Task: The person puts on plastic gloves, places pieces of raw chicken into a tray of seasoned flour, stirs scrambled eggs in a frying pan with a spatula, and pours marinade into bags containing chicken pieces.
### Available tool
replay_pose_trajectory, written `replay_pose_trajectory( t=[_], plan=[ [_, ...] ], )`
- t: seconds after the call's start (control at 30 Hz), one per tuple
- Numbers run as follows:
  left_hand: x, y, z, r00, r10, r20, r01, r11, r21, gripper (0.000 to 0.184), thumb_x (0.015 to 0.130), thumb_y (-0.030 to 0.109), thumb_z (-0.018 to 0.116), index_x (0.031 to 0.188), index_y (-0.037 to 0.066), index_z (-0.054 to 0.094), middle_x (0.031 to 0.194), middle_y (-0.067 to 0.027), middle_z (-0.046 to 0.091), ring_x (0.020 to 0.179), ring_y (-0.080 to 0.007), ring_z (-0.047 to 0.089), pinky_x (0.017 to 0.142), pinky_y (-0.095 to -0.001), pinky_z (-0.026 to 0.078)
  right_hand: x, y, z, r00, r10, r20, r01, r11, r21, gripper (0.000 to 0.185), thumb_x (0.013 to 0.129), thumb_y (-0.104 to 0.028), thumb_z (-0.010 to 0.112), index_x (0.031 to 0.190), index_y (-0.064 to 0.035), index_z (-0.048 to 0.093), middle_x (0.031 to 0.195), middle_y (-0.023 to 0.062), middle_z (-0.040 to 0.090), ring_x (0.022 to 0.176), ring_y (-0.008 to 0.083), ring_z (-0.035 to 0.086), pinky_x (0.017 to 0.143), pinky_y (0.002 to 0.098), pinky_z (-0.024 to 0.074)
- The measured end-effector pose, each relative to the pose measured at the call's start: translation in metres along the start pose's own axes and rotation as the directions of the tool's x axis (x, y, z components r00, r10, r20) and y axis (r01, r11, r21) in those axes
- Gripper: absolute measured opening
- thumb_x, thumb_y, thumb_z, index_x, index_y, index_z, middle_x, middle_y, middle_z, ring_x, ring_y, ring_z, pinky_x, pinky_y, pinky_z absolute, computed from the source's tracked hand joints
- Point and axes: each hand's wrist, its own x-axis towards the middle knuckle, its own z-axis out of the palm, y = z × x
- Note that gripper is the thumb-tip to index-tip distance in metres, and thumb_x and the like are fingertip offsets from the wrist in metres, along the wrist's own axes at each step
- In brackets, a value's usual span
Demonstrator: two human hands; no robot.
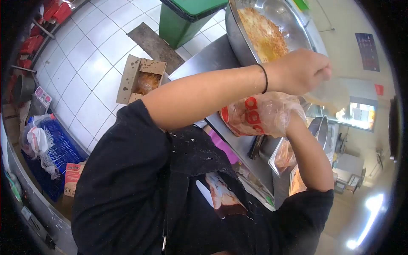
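My left hand (304, 71) is raised at the upper right, its fingers curled closed, with a black band round the wrist. Just below it is a pale, see-through, blurred thing (329, 95); I cannot tell whether it is in the fingers. A clear plastic bag with red lettering (261, 114) covers my right hand (289, 121) up to the wrist, so its fingers are hidden. Beyond my left forearm stands a large steel bowl (238, 32) that holds an orange and whitish crumbly mix (263, 36).
Steel trays with food (284, 157) sit on the metal counter (208, 57) at right. On the tiled floor are a cardboard box (127, 80) with a plastic-wrapped orange mass and a green bin (182, 25). A blue crate (59, 140) stands at left.
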Motion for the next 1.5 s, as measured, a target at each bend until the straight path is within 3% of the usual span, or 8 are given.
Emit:
replay_pose_trajectory(
  t=[0.27,0.47,0.77,0.9,1.13,1.2,1.33,1.5],
  plan=[
    [-0.008,-0.010,0.021,0.993,0.051,0.106,-0.048,0.998,-0.038,0.021,0.083,0.021,0.050,0.081,0.002,0.057,0.069,-0.0118,0.057,0.061,-0.0234,0.056,0.057,-0.0313,0.043,0.003,-0.016,0.000,0.976,0.036,0.215,-0.009,0.992,-0.127,0.033,0.082,-0.024,0.043,0.111,-0.0124,0.053,0.111,0.0097,0.056,0.100,0.0233,0.055,0.083,0.0325,0.0438],
    [-0.037,-0.003,-0.038,0.869,-0.242,0.433,0.364,0.903,-0.227,0.062,0.073,0.046,0.061,0.112,0.001,0.046,0.091,-0.0069,0.056,0.080,-0.0128,0.053,0.073,-0.0254,0.041,-0.006,-0.016,0.005,0.984,0.174,-0.026,-0.132,0.831,0.540,0.023,0.084,-0.021,0.045,0.101,-0.0105,0.056,0.102,0.0133,0.057,0.094,0.0199,0.056,0.083,0.0293,0.0424],
    [-0.135,-0.035,-0.005,0.901,-0.428,0.075,0.429,0.850,-0.305,0.096,0.063,0.075,0.047,0.118,-0.003,0.035,0.116,-0.0114,0.042,0.109,-0.0197,0.040,0.094,-0.0328,0.031,-0.019,-0.001,0.027,0.964,0.133,-0.232,0.008,0.852,0.523,0.023,0.084,-0.021,0.046,0.102,-0.0103,0.056,0.102,0.0132,0.057,0.094,0.0201,0.056,0.083,0.0296,0.0426],
    [-0.130,-0.039,-0.004,0.860,-0.497,0.116,0.506,0.803,-0.316,0.072,0.076,0.062,0.045,0.115,0.003,0.034,0.112,-0.0083,0.045,0.105,-0.0201,0.045,0.091,-0.0358,0.037,-0.043,0.032,0.034,0.965,0.104,-0.242,0.034,0.861,0.507,0.023,0.084,-0.021,0.046,0.102,-0.0103,0.056,0.101,0.0132,0.057,0.094,0.0202,0.056,0.083,0.0297,0.0427],
    [-0.073,0.031,0.044,0.969,-0.237,-0.072,0.246,0.955,0.165,0.042,0.089,0.036,0.033,0.106,-0.002,0.042,0.099,-0.0094,0.047,0.092,-0.0170,0.046,0.083,-0.0306,0.037,-0.134,0.108,0.083,0.944,0.169,-0.283,-0.009,0.872,0.490,0.024,0.084,-0.022,0.047,0.103,-0.0101,0.056,0.101,0.0131,0.057,0.095,0.0203,0.056,0.083,0.0299,0.0429],
    [-0.049,0.046,0.057,0.987,0.074,0.140,-0.146,0.769,0.623,0.037,0.089,0.023,0.037,0.114,-0.004,0.042,0.108,-0.0138,0.049,0.098,-0.0203,0.049,0.085,-0.0336,0.039,-0.155,0.131,0.107,0.930,0.174,-0.324,-0.001,0.882,0.471,0.024,0.084,-0.022,0.048,0.103,-0.0101,0.056,0.101,0.0131,0.057,0.095,0.0203,0.056,0.083,0.0299,0.0429],
    [-0.002,0.054,0.137,0.850,0.427,0.309,-0.506,0.498,0.704,0.021,0.082,0.013,0.045,0.093,-0.004,0.054,0.091,-0.0164,0.055,0.084,-0.0287,0.052,0.077,-0.0353,0.040,-0.180,0.177,0.136,0.905,0.103,-0.412,0.064,0.925,0.374,0.024,0.084,-0.022,0.048,0.104,-0.0100,0.056,0.100,0.0130,0.058,0.095,0.0204,0.056,0.083,0.0300,0.0430],
    [-0.033,0.041,0.251,0.970,-0.143,-0.197,0.203,0.922,0.330,0.025,0.088,0.013,0.039,0.072,-0.004,0.048,0.069,-0.0090,0.048,0.064,-0.0180,0.045,0.060,-0.0309,0.036,-0.182,0.215,0.161,0.854,-0.072,-0.515,0.230,0.940,0.251,0.025,0.084,-0.022,0.049,0.104,-0.0099,0.056,0.100,0.0130,0.058,0.095,0.0205,0.056,0.082,0.0302,0.0431]
  ],
)
